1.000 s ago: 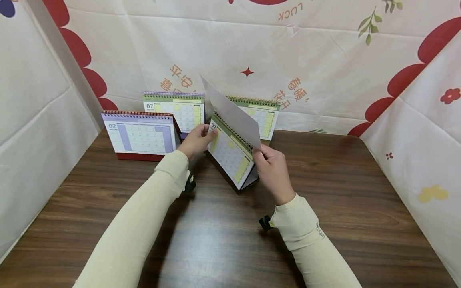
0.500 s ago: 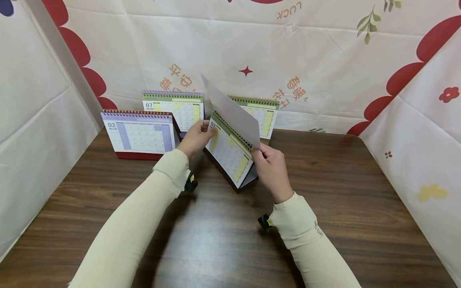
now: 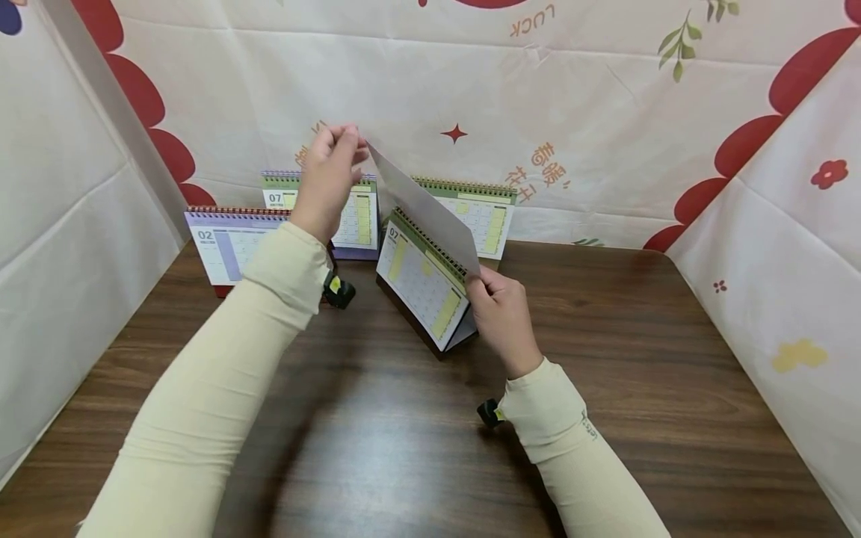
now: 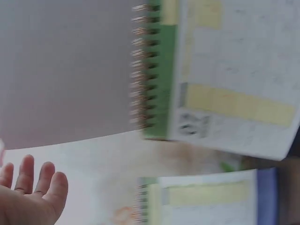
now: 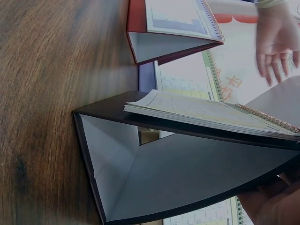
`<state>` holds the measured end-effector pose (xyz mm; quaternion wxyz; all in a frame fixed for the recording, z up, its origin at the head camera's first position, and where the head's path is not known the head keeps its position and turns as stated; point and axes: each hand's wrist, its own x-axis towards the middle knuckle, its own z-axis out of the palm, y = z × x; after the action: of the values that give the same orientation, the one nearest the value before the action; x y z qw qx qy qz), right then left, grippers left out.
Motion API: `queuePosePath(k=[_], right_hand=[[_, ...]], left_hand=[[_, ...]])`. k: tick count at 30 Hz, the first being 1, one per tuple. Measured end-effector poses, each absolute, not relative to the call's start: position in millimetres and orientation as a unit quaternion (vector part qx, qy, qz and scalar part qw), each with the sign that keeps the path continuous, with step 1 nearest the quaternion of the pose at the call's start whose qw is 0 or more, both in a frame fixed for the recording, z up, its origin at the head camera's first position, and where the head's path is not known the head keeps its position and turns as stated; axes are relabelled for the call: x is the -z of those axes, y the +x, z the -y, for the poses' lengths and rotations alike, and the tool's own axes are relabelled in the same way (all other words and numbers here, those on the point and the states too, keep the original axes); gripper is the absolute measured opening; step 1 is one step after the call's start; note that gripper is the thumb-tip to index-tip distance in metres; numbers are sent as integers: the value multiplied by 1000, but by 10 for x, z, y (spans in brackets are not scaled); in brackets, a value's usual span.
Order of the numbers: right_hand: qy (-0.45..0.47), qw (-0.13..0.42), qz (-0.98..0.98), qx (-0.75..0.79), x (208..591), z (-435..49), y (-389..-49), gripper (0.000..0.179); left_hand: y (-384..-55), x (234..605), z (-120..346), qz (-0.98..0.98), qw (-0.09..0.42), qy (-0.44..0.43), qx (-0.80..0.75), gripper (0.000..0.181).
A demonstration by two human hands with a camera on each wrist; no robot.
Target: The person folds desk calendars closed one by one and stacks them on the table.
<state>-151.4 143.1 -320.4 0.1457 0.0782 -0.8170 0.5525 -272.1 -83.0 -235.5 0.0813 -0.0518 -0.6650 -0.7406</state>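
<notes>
A desk calendar (image 3: 422, 288) with a green-headed 07 page stands turned at an angle on a dark folded stand. From its wire binding a blank grey-white sheet (image 3: 427, 205) rises and leans up to the left. My right hand (image 3: 506, 317) grips the calendar's upper right corner, by the binding's end; in the right wrist view some fingers (image 5: 269, 199) lie behind the stand's back panel. Up at the sheet's free top corner is my left hand (image 3: 329, 179). The left wrist view shows its loosely spread fingers (image 4: 26, 176) just below the sheet's edge, with nothing gripped.
Behind the left forearm stands a purple 02 calendar (image 3: 218, 250) on a red stand. Two more green-headed calendars, one at back left (image 3: 359, 220) and one at back right (image 3: 494, 217), stand before the patterned cloth (image 3: 592, 149). The wooden table (image 3: 605, 336) lies underneath.
My left hand has let go of the calendar's left edge and risen to the top corner of the raised sheet. My right hand keeps its grip at the right corner.
</notes>
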Motion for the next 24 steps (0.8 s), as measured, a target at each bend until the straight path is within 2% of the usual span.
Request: queuePosePath(k=[6, 10, 17, 24], right_hand=[[89, 157, 811, -556, 3458, -1542, -1675, 29], [88, 159, 813, -554, 3457, -1542, -1677, 29], [74, 151, 818, -550, 3439, -1512, -1682, 29], [75, 154, 817, -551, 3444, -1506, -1683, 29]], left_hand=[[-2640, 2067, 823, 686, 135, -112, 707, 23], [-2550, 1960, 753, 701, 153, -159, 678, 19], [-2459, 1938, 695, 723, 137, -202, 646, 20], [-2474, 1996, 726, 735, 118, -194, 639, 19]])
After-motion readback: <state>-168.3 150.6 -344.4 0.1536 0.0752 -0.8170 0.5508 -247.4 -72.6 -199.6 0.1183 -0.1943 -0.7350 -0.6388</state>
